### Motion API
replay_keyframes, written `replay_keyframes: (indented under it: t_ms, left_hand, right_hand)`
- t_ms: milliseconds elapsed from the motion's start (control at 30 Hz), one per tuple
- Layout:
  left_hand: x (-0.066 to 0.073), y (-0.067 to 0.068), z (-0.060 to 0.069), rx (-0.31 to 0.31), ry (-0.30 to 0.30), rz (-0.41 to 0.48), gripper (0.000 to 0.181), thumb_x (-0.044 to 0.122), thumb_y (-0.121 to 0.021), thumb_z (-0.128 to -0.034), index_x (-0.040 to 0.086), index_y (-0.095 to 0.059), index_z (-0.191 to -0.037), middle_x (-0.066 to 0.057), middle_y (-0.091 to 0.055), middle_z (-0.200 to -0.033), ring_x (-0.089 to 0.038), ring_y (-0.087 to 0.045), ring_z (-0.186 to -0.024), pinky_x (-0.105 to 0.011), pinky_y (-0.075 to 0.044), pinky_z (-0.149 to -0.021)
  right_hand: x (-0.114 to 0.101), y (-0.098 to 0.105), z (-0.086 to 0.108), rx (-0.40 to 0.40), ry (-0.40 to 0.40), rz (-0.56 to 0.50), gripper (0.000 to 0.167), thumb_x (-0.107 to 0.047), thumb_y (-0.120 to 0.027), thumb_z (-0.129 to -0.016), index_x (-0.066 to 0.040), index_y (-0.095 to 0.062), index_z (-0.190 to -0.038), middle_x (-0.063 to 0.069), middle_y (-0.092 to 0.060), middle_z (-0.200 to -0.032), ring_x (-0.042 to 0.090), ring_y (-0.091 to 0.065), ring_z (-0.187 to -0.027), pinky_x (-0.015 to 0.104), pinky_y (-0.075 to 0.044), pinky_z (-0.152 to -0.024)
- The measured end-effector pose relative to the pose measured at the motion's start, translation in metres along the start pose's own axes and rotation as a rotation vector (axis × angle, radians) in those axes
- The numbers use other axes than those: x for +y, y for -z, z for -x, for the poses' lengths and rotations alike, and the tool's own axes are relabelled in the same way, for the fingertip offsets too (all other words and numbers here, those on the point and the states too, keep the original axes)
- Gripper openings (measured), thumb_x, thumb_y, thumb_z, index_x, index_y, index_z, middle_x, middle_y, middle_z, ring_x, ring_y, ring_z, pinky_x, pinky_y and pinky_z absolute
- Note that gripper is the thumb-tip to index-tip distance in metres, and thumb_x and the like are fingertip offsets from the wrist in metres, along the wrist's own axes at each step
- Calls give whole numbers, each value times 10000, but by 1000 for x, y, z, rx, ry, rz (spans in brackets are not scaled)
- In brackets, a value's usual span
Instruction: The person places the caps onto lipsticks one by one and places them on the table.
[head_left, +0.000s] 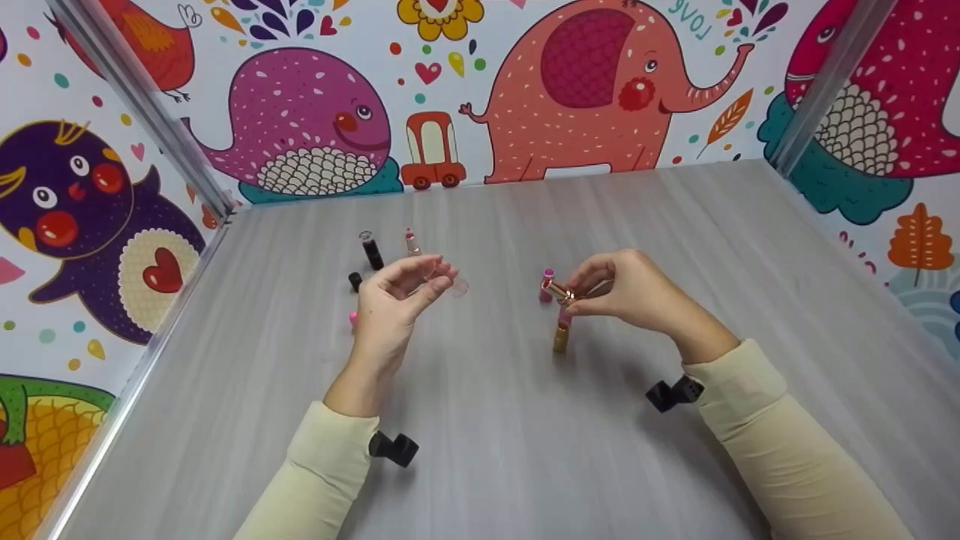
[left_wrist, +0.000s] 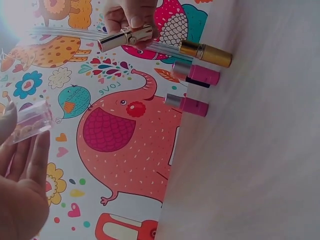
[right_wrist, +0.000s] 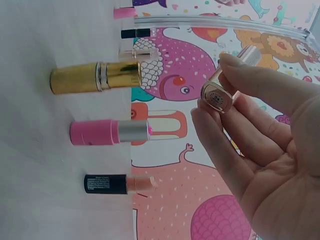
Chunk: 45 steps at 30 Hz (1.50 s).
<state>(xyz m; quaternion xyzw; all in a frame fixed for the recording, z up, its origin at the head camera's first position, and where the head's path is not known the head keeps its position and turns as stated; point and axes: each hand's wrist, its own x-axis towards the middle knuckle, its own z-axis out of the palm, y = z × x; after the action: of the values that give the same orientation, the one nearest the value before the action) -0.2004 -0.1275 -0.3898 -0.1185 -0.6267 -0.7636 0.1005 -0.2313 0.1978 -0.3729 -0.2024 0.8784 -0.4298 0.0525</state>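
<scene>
My left hand (head_left: 391, 304) pinches a clear lipstick cap (left_wrist: 35, 121) between thumb and fingers, raised above the table. In my right hand (head_left: 626, 289) is a shiny gold lipstick tube (head_left: 556, 290), held tilted by the thumb and fingertips; its base faces the right wrist camera. Below and beside that hand stand a gold lipstick (right_wrist: 80, 78), a pink lipstick with a silver collar (right_wrist: 95, 132) and a black lipstick with a peach tip (right_wrist: 105, 184). Another pink lipstick (head_left: 547, 289) shows in the head view. The left fingers partly cover the clear cap there.
Behind my left hand stand a black lipstick tube (head_left: 371, 251) and a slim lipstick with a red tip (head_left: 412, 241). A black cap (head_left: 355, 282) and a partly hidden pink piece (head_left: 352, 321) lie nearby. Printed panels border the grey table (head_left: 480, 435).
</scene>
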Motion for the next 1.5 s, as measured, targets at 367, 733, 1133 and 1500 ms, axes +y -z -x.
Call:
replay_keyframes:
  t_ms: [367, 733, 1133, 1500]
  left_hand:
    - [-2, -11, 6, -42, 17, 72, 272, -69, -801, -906, -39, -739, -1170, -126, -777, -1115, -246, -777, -1057, -399, -591, -1006]
    - [-5, -19, 12, -83, 34, 92, 254, -66, -801, -910, 4, -737, -1145, -138, -774, -1127, -266, -766, -1082, -422, -586, -1018]
    - [-8, -29, 17, -108, 65, 85, 251, -104, -788, -904, -17, -727, -1132, -147, -777, -1120, -258, -766, -1077, -406, -595, -1003]
    - [-13, -35, 22, -139, 96, 58, 248, -58, -807, -910, 8, -726, -1136, -136, -779, -1132, -250, -761, -1091, -403, -594, -1009]
  right_hand:
    - [-11, -14, 4, -24, 28, -28, 199, -96, -924, -840, -77, -811, -1003, 31, -796, -959, 216, -768, -877, 227, -600, -728]
    - [-18, -24, 6, -48, 66, 4, 185, -89, -916, -848, -80, -820, -1006, 5, -796, -968, 185, -751, -861, 242, -610, -760]
    - [-21, -30, 7, -49, 101, -11, 192, -85, -917, -847, -50, -819, -1008, 32, -794, -954, 173, -748, -852, 330, -628, -794]
    - [-23, -35, 7, -67, 106, 11, 201, -91, -914, -852, -60, -819, -1026, 22, -797, -958, 202, -757, -877, 401, -642, -827]
